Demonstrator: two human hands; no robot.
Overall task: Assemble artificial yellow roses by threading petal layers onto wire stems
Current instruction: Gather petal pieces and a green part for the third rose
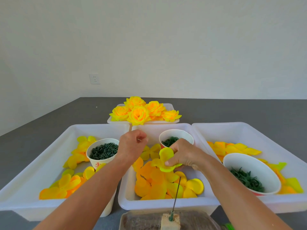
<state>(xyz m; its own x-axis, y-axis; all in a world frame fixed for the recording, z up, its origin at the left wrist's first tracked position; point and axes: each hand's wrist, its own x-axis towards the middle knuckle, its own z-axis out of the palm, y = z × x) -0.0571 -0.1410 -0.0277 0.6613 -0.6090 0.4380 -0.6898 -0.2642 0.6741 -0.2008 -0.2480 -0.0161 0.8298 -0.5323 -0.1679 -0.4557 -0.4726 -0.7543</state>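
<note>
The left hand (132,145) hovers above the middle bin (166,204), fingers curled, pinching something tiny and pale that cannot be made out. At its four o'clock, the right hand (184,155) pinches a petal layer (163,161): bright yellow, thin, round-lobed. At the layer's six o'clock a dark wire stem (177,193) stands tilted.

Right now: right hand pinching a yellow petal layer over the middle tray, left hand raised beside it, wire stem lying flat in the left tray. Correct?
One error: the wire stem is not flat in the left tray; it stands upright in a block in front of the middle tray. The head view shows it. The right hand does pinch the petal layer, with the left hand raised beside it.
</note>
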